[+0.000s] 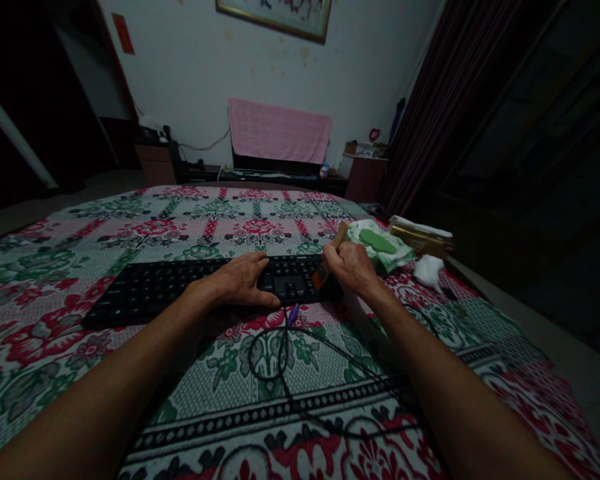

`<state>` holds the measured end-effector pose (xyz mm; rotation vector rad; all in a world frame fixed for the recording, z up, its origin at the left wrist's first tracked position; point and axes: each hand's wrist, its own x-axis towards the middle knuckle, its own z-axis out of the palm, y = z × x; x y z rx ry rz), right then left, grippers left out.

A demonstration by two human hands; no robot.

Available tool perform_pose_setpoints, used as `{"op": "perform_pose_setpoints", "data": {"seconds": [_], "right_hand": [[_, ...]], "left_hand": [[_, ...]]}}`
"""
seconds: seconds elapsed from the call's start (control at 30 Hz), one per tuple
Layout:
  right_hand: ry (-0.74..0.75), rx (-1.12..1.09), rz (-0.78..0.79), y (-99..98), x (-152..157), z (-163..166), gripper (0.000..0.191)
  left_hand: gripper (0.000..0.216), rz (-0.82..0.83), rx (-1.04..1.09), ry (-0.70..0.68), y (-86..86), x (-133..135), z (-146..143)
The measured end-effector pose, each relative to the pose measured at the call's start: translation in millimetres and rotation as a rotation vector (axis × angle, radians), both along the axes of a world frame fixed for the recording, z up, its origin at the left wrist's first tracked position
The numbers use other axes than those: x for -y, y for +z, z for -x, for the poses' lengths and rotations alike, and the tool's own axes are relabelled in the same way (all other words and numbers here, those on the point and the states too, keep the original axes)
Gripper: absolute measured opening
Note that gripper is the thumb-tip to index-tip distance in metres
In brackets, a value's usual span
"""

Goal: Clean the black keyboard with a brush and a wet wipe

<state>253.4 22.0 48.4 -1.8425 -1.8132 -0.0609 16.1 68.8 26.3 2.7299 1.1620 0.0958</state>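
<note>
A black keyboard (150,288) lies on a bed with a floral cover (105,233). My left hand (243,280) rests flat on its middle keys, fingers stretched out. My right hand (349,265) is closed round a brush with a wooden handle (341,235), whose bristle end (321,275) touches the right part of the keyboard. The keyboard's black cable (280,363) loops on the cover in front of my arms, with a purple plug (293,313) near the keyboard's front edge.
A white and green wipes pack (377,243) lies just right of the keyboard. Beyond it are a gold box (423,239) and a crumpled white tissue (429,270). A pink cloth (279,130) covers a screen at the far wall. Dark curtain (430,107) on the right.
</note>
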Motion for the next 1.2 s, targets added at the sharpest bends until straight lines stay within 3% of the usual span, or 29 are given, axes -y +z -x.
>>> {"op": "perform_pose_setpoints", "data": {"seconds": [0.3, 0.43, 0.57, 0.7, 0.97, 1.2], "right_hand": [[0.093, -0.011, 0.060, 8.1, 3, -2, 0.036], [0.034, -0.130, 0.010, 8.1, 2, -4, 0.040], [-0.015, -0.205, -0.099, -4.2, -3, 0, 0.046], [0.101, -0.309, -0.211, -21.4, -9, 8, 0.028], [0.111, -0.296, -0.198, -28.9, -9, 17, 0.025], [0.015, -0.146, -0.115, -22.3, -8, 11, 0.049]], "left_hand": [[0.090, -0.005, -0.006, -0.007, 0.7, 1, 1], [0.088, -0.002, -0.010, -0.003, 2.3, 3, 0], [0.087, 0.005, -0.006, 0.006, 2.2, 2, 0], [0.086, -0.002, -0.006, 0.003, 1.0, 2, 0], [0.089, -0.005, -0.023, -0.007, 1.6, 3, 0], [0.089, -0.012, -0.021, -0.010, 1.5, 3, 0]]}}
